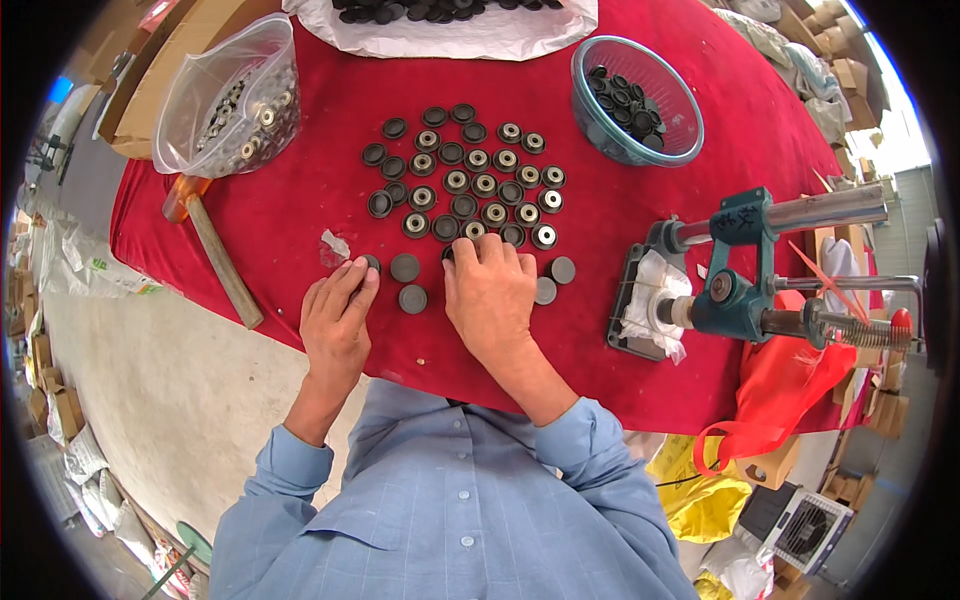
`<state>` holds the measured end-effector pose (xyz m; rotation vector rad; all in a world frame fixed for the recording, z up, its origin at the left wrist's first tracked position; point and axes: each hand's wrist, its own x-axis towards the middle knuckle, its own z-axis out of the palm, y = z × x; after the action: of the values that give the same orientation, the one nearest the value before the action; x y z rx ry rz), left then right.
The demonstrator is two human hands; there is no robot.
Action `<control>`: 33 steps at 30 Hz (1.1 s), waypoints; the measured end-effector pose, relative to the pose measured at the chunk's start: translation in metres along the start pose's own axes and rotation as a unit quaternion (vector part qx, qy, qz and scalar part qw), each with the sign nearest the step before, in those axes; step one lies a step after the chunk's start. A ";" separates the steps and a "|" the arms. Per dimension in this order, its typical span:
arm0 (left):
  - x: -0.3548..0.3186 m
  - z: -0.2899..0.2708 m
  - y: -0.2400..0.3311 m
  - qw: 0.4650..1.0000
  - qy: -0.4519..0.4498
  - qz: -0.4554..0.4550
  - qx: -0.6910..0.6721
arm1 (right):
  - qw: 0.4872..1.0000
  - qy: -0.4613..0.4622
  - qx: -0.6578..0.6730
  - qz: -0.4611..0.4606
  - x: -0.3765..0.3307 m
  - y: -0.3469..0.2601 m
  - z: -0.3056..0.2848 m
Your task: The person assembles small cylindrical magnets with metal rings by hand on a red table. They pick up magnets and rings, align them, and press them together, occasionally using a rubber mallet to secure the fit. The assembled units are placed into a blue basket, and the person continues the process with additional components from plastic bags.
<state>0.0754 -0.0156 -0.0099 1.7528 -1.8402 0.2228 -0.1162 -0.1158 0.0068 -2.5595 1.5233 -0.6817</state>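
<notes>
Hidden or cut off: a white bag (440, 30) of dark discs at the far edge of the red-covered table (300, 200) is cropped by the frame. Whatever lies under either palm is concealed. The handle of the bench press (740, 270) at the right edge is lost toward the picture's rim. The clear plastic bag (230, 95) at the far left corner is seen to hold small metal-and-black parts, too small to be made out singly.

Left hand (337, 320): laid flat near the near edge, fingers loosely extended and unclenched; its fingertips (358, 272) are touching a dark round cap (371, 263), mostly covered. Nothing is gripped.

Right hand (490, 295): laid palm down just beside the left, fingers bent forward, resting on the front row of the disc array (465, 175). Whether a piece is pinched under the fingers cannot be told.

Discs: rows of black round caps, many with metal centres, are set out at the middle of the table. Plain grey caps (405, 268) lie between the hands and just to the right of the right hand.

Other items: a blue-tinted glass bowl (680, 110) of black caps toward the far right; a wooden-handled hammer (222, 262) near the left edge; a scrap of white paper (335, 243) just beyond the left hand.
</notes>
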 end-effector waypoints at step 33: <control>0.087 0.044 -0.032 0.968 -0.011 -0.148 -0.201 | 0.994 0.067 0.085 0.010 0.000 0.099 -0.032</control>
<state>0.0966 -0.1165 -0.0099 1.7095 -1.4820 -0.2719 -0.2100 -0.1609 0.0064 -2.4147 1.4547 -0.9548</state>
